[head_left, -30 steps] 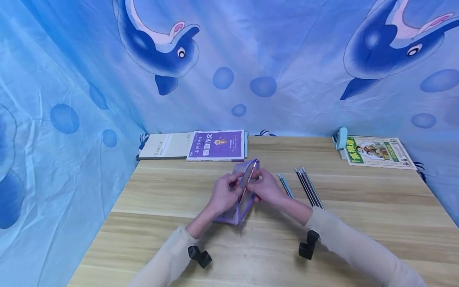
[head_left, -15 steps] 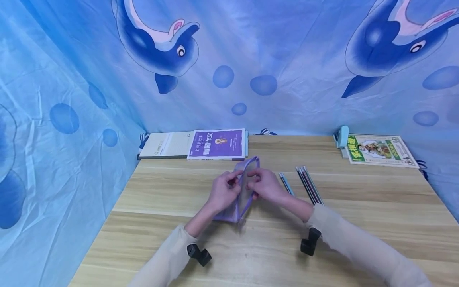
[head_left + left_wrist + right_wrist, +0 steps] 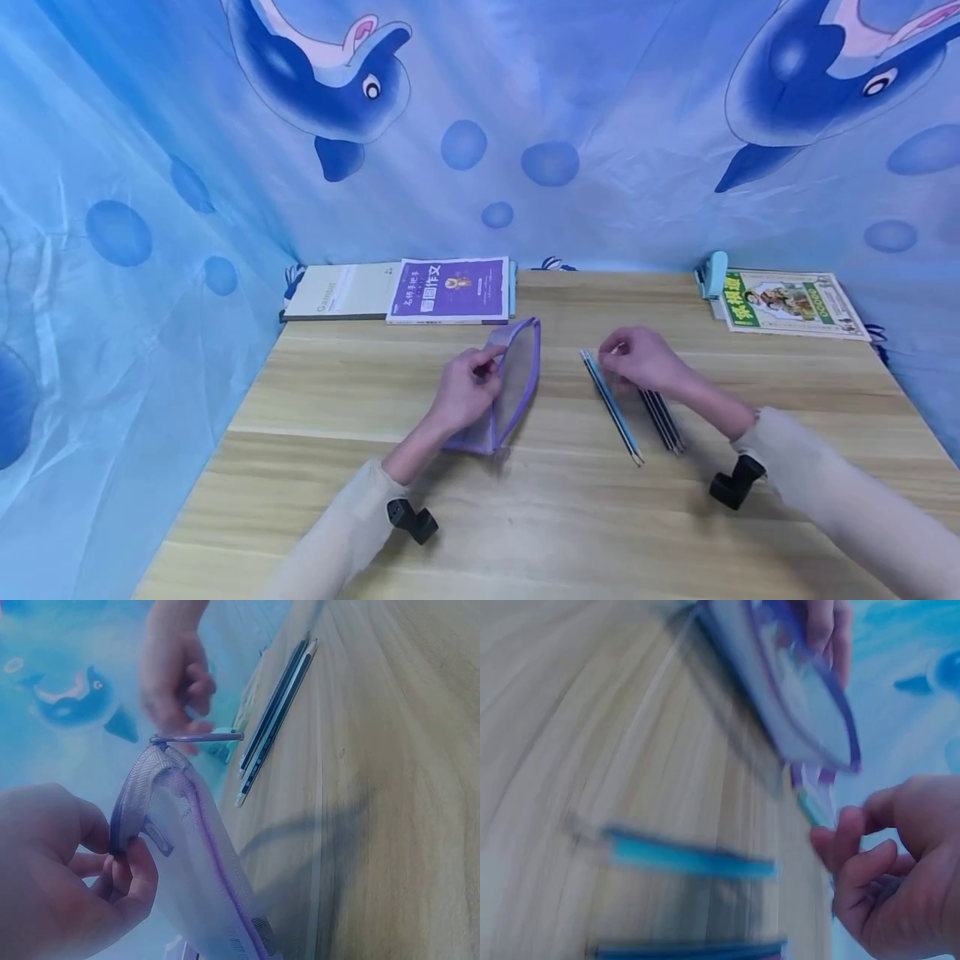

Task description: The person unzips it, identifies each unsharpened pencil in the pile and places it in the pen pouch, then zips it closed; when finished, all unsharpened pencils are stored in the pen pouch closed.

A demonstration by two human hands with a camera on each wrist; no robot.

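My left hand (image 3: pixel 461 392) pinches the rim of a purple mesh pencil case (image 3: pixel 516 379), which stands with its zip top gaping. In the left wrist view, thumb and fingers grip the zip edge near the case's end. My right hand (image 3: pixel 647 362) hovers over the pencils, fingers loosely bent, with nothing between them in the right wrist view. Blue pencils (image 3: pixel 615 412) lie together just left of it. Dark striped pencils (image 3: pixel 662 421) lie beneath, their far ends hidden by the hand. What is inside the case cannot be made out.
Behind the case, a purple book (image 3: pixel 450 289) lies beside a pale Gambit notebook (image 3: pixel 343 290). At the back right are a light blue stapler-like object (image 3: pixel 716 277) and a green-and-white booklet (image 3: pixel 791 304). A blue dolphin-print cloth (image 3: pixel 555 217) hangs behind the wooden table (image 3: pixel 555 525).
A red-and-white pencil held at the case's mouth has gone out of sight there. My right hand has moved right, from the case to above the pencils; the left keeps its grip.
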